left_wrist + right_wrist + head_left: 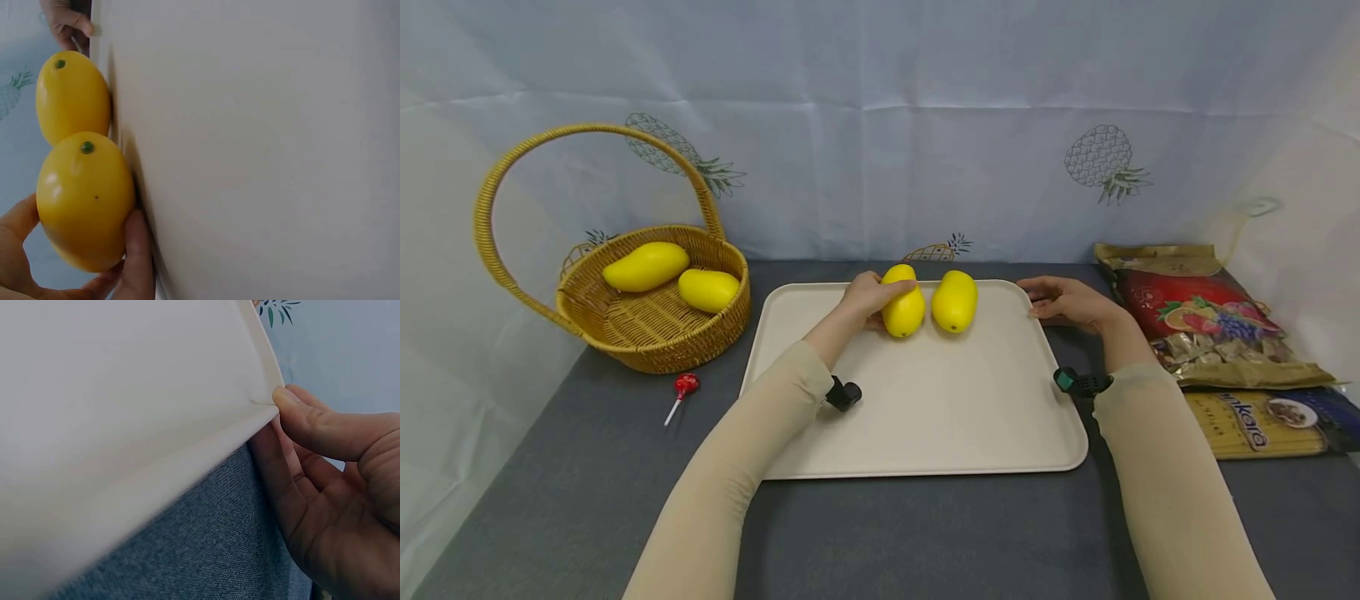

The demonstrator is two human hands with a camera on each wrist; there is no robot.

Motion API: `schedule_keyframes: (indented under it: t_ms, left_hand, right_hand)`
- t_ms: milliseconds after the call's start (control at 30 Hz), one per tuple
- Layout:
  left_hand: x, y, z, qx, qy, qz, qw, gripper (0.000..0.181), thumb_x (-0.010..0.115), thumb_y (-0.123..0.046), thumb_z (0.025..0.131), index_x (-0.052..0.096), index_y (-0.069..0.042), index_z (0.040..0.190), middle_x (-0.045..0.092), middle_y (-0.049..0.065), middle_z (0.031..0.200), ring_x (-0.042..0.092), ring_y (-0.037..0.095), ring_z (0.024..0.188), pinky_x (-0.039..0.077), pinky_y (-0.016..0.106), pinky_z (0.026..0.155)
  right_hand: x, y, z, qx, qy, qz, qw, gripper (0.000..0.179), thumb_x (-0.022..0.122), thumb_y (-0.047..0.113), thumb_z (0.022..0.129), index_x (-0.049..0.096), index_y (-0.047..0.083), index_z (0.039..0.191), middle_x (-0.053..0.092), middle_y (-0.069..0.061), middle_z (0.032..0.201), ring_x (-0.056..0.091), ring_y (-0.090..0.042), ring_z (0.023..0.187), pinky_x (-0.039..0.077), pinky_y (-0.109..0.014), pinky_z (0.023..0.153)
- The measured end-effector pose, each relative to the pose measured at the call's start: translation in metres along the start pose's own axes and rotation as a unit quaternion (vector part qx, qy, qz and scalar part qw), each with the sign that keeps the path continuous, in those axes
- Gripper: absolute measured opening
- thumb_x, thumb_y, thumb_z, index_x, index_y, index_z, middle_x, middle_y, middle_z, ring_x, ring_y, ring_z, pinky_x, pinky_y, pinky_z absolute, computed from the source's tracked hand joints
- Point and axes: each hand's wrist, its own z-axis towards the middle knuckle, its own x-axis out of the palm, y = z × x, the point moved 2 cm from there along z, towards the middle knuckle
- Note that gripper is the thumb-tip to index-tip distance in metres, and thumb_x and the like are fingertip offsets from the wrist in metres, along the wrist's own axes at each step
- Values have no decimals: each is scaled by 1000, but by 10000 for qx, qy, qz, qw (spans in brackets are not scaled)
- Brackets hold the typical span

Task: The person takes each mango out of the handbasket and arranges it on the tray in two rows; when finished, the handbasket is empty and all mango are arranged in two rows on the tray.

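Observation:
My left hand (pixel 868 297) grips a yellow mango (pixel 904 304) at the back of the cream tray (pixel 910 400), its thumb and fingers on the fruit's sides. Right beside it on the tray is a second mango (pixel 955 302). In the left wrist view, the held mango (pixel 87 203) overlaps the other mango (pixel 72 94), and each shows a small green spot. At the tray's back right corner, my right hand (pixel 1067 300) pinches the rim. The right wrist view shows that thumb (pixel 312 419) on the corner, with fingers around the outer side.
A wicker basket (pixel 730 333) with a tall handle stands at left, holding two mangoes (pixel 646 267). In front of it lies a red lollipop (pixel 686 384). On the right, a red candy bag (pixel 1195 304) rests by a pasta pack (pixel 1247 423). A pineapple-print cloth (pixel 865 167) hangs behind.

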Motion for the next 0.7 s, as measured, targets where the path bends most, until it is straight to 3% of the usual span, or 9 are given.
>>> schedule_keyframes:
  t_ms: [167,333,700]
  left_hand:
    - [0,2,3,59,-100,162,9998,68,72,-54,84,49,-8,130,54,14,129,65,24,94,64,36,70]
    - [-1,3,3,94,-29,18,10000,65,73,-52,83,50,-8,125,55,16,124,63,19,75,63,32,63]
    - [-5,4,2,58,110,-110,9999,65,74,-51,84,50,-8,126,56,17,125,64,20,80,63,31,62]
  right_hand:
    - [0,-1,1,20,-16,32,10000,68,64,13,96,30,5,154,46,-6,126,55,-4,98,57,-15,86]
    - [-1,-2,2,51,-29,48,10000,68,65,13,95,30,4,154,46,-6,124,55,-5,98,57,-15,86]
    - [-1,-1,1,41,-9,2,10000,68,64,13,95,30,5,154,45,-9,126,54,-6,99,57,-15,87]
